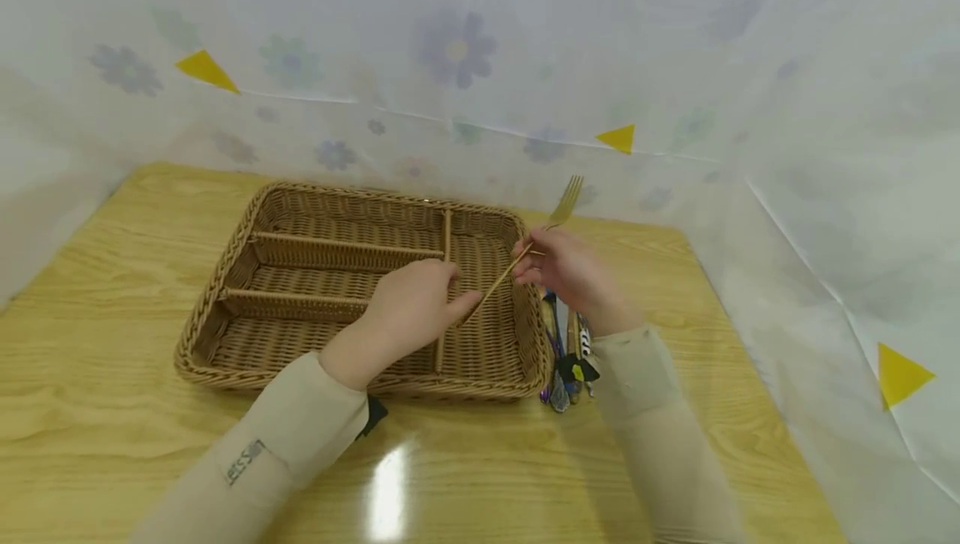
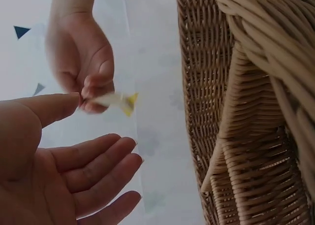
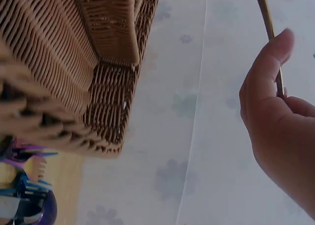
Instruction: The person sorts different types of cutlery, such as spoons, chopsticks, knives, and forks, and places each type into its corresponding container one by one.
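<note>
A gold fork (image 1: 566, 202) slants over the right compartment of a wicker cutlery tray (image 1: 197, 323), tines up and to the right. My right hand (image 1: 577, 276) pinches it below the tines between thumb and fingers; the right wrist view shows part of the fork's thin shaft (image 3: 266, 19) at that hand. Over the tray's divider, my left hand (image 1: 411, 304) reaches toward the handle's lower end, its thumb overlapping the handle in the head view. In the left wrist view the left hand (image 2: 29, 178) has its fingers extended and spread from the thumb.
Several pieces of cutlery (image 1: 562, 361) lie beside the tray's right side, partly behind my right forearm. Dividers split the tray into several compartments. A wooden table (image 1: 480, 477) carries everything, with a flower-patterned white curtain (image 1: 480, 52) with yellow pennants behind.
</note>
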`<action>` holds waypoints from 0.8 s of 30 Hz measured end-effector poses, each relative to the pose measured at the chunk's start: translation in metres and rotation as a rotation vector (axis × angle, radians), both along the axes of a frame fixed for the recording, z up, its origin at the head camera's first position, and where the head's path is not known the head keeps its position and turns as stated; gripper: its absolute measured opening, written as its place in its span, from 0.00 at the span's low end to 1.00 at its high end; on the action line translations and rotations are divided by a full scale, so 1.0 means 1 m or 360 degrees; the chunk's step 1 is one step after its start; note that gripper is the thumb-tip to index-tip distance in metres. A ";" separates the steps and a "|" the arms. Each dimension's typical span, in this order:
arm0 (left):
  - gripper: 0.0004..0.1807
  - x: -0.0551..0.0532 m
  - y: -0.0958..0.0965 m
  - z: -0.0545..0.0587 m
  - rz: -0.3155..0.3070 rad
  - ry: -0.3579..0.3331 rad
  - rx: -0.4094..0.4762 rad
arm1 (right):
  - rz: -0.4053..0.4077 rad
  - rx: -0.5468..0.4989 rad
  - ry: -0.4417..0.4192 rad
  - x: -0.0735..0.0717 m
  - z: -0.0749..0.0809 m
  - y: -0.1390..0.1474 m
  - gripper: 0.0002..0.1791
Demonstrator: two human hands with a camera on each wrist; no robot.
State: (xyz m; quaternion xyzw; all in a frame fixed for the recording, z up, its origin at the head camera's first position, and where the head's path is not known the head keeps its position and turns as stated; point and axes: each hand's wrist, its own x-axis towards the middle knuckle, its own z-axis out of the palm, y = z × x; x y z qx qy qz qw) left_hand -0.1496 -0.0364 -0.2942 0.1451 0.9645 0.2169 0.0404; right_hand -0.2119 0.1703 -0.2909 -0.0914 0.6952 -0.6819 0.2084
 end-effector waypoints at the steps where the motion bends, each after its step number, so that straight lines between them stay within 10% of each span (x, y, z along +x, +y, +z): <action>1: 0.24 -0.001 0.001 -0.001 -0.0018 -0.0012 0.0002 | -0.0012 -0.0034 -0.0018 0.001 -0.001 -0.005 0.17; 14: 0.09 -0.013 -0.003 -0.003 -0.0063 -0.0017 0.0064 | -0.0157 -0.0435 -0.0194 0.007 -0.011 -0.031 0.18; 24: 0.14 -0.029 -0.031 0.000 -0.0004 0.0011 0.0047 | 0.0054 -0.0089 -0.0255 0.006 -0.017 -0.033 0.18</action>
